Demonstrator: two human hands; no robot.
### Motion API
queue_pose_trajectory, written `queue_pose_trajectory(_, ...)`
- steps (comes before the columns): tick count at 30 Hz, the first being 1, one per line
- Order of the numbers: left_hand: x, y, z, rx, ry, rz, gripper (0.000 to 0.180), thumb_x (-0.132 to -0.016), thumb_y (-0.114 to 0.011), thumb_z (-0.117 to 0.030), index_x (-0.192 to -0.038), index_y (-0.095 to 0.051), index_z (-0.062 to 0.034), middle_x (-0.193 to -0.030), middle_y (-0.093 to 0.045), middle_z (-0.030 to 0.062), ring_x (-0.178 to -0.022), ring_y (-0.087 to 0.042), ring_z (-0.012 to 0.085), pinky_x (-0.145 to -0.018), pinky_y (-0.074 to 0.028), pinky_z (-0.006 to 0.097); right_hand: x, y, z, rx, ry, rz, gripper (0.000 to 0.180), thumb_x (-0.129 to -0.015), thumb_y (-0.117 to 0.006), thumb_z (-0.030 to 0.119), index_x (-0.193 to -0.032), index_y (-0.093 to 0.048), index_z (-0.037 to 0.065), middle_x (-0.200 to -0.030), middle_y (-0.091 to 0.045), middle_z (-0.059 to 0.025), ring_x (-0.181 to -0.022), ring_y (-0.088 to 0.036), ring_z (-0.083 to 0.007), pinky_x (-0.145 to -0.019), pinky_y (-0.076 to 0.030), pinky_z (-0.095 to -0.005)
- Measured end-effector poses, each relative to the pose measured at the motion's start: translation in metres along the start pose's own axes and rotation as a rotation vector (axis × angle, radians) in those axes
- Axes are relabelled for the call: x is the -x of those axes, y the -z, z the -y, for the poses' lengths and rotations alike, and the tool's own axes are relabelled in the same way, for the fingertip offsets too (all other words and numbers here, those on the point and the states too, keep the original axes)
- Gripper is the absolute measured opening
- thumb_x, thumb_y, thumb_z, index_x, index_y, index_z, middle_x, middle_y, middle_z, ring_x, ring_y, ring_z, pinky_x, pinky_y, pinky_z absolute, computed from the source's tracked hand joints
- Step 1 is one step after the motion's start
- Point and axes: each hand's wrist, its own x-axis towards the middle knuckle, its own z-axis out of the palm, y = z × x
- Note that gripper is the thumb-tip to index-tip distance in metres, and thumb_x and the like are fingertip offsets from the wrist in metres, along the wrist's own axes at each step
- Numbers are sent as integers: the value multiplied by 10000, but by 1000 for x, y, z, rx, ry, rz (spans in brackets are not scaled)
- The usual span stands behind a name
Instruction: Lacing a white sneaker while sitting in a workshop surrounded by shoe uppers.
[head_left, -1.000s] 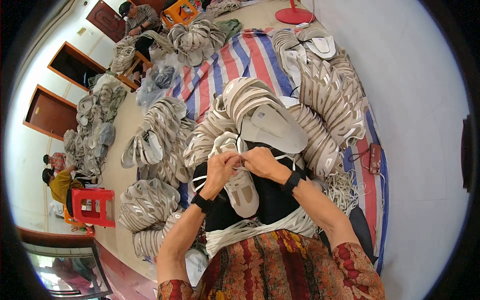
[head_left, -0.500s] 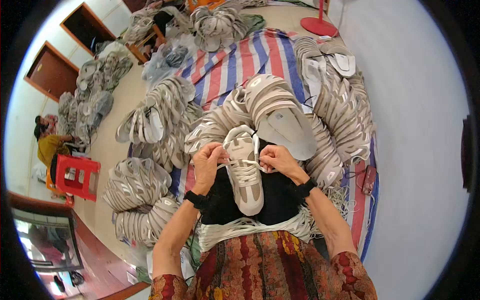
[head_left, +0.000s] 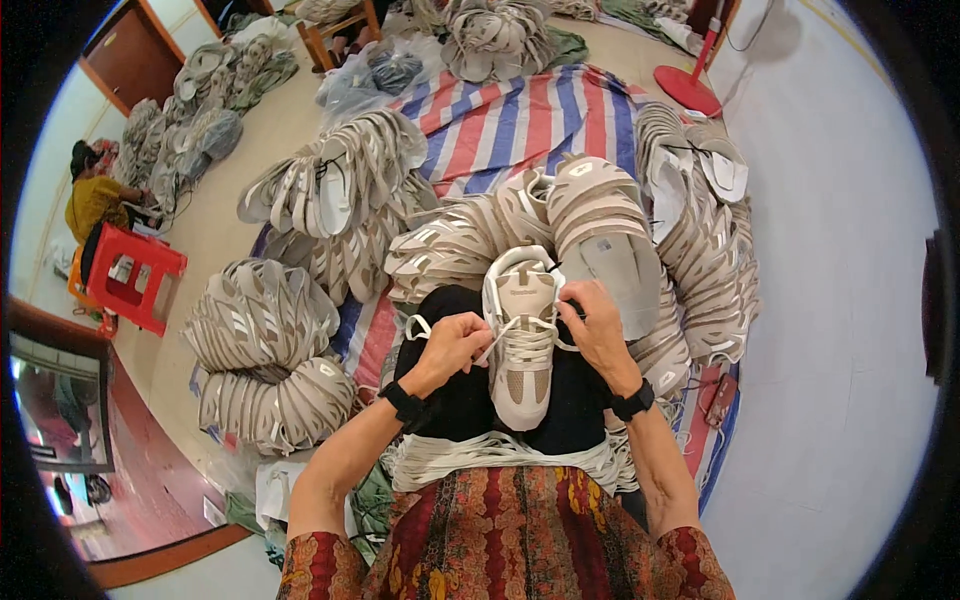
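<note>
A beige and tan sneaker upper lies toe-down toward me on my black-clad lap, its pale laces threaded across the front. My left hand pinches a lace just left of the upper, and a loose lace loop shows behind its fingers. At the upper's right edge, near the top eyelets, my right hand has thumb and fingers closed on the side. A lace end curls out below that hand. Across my lap rests a bundle of loose white laces.
Curved stacks of similar uppers surround my knees, with more at left and right. Beneath them spreads a striped sheet. A red stool and a seated person are at far left. A white wall borders the right.
My left hand has drawn lower beside the upper, its lace now looping out leftward. My right hand has gone from pinching a lace to gripping the upper's side. The whole view has shifted.
</note>
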Motion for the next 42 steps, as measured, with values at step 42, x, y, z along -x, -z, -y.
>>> queue_pose_trajectory(42,-7,17,-2,-572,-639,-10,47,-728,-502,17,-764,-530,5,-652,-547,135,-607,-561,265,-561,-445,330,-18,116,-65,733,-507,-644,46,-728,-546,96,-721,-548,51,-705,-504,-98,-667,-509,-274,-593,-406,-389)
